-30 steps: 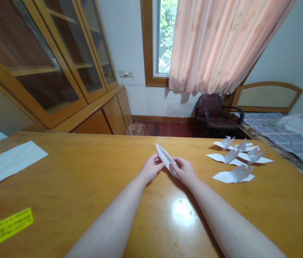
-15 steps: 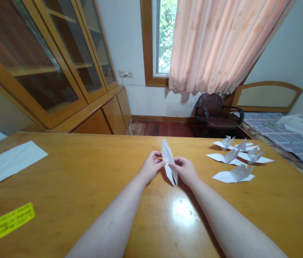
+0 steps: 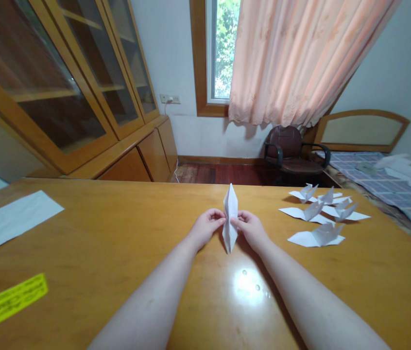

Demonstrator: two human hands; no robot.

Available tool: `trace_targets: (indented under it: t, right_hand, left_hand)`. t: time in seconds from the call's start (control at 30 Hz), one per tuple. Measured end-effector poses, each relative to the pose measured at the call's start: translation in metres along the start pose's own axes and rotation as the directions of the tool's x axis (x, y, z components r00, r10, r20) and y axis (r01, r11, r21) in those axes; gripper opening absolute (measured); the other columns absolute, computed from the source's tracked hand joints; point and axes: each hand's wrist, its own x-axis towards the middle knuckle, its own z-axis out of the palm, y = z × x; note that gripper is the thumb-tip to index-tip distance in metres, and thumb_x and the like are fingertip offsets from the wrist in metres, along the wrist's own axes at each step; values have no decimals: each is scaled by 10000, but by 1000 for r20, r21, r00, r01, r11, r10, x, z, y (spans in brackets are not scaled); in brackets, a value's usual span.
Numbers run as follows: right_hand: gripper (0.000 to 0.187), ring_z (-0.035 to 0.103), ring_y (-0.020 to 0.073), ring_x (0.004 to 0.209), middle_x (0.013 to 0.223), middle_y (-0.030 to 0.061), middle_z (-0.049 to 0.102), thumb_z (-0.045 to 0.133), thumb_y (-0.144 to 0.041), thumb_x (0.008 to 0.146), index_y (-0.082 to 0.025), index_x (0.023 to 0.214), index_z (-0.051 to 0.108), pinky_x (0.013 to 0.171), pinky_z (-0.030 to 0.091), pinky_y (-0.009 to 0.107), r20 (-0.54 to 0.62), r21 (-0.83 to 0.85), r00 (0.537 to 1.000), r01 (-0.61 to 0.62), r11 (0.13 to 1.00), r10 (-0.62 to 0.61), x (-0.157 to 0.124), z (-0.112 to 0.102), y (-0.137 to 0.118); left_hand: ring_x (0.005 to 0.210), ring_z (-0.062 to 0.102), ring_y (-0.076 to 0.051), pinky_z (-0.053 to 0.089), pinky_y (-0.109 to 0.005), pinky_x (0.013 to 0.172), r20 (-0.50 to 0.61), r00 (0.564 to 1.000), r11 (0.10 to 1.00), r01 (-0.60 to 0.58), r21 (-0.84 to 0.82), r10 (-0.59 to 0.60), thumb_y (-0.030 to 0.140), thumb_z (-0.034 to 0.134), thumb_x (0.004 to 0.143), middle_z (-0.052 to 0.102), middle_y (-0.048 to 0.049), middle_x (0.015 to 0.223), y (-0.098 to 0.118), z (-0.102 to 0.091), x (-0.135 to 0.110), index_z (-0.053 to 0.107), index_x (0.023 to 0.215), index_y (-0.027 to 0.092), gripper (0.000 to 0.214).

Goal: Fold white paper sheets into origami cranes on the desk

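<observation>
A narrow, diamond-shaped piece of folded white paper [image 3: 231, 214] stands on end above the wooden table [image 3: 125, 233], pointed at top and bottom. My left hand [image 3: 207, 227] pinches its left edge near the middle between thumb and fingers. On the opposite edge my right hand [image 3: 252, 229] grips it the same way, thumb toward me. The far fingertips of both hands are partly hidden behind the paper.
Several folded white paper cranes [image 3: 316, 236] sit in a cluster at the table's right. At the left lie a white paper sheet [image 3: 12, 221] and a yellow label [image 3: 8, 304]. Beyond the table's far edge stand a chair [image 3: 289, 150] and a glass-fronted cabinet [image 3: 118, 131].
The folded paper has turned upright; its lower end, split into two points before, now shows as a single point. Both hands keep hold in nearly the same place.
</observation>
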Motion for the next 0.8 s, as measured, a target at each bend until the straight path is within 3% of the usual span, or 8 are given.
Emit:
trace_targets:
  t: [0.2, 0.4, 0.63, 0.8]
  right_hand:
    - [321, 574, 143, 598, 706, 16, 656, 678, -397, 638, -152, 835, 613, 547, 430, 246, 105, -1, 994, -11, 1000, 11, 0, 1, 3]
    - [304, 617, 177, 687, 791, 43, 688, 695, -346, 625, -147, 848, 636, 639, 471, 289, 106, 45, 994, -18, 999, 13, -1, 1, 0]
    - [286, 617, 190, 720, 815, 47, 694, 704, -332, 612, -155, 831, 655, 680, 469, 307, 114, 76, 993, -4, 997, -5, -1, 3, -2]
    - [321, 542, 143, 558, 632, 20, 636, 625, -447, 688, -132, 743, 659, 544, 413, 258, 75, -29, 997, -12, 1000, 14, -1, 0, 0]
  left_hand:
    - [725, 582, -132, 461, -272, 734, 13, 1000, 999, -6, 36, 6, 250, 702, 626, 628, -15, 769, -5, -1, -1, 601, 784, 142, 216]
    - [784, 593, -172, 455, -305, 774, 51, 996, 975, -84, 204, 75, 316, 606, 735, 661, -50, 808, 1, -1, -4, 652, 799, 139, 193]
    - [702, 579, -118, 456, -239, 663, 62, 996, 993, -63, 103, 57, 212, 710, 628, 612, -12, 779, -4, 3, -4, 517, 930, 157, 363]
    - [595, 569, -101, 429, -217, 586, -3, 999, 997, 36, 70, -36, 207, 719, 603, 587, 39, 660, -6, 2, -2, 446, 870, 178, 383]
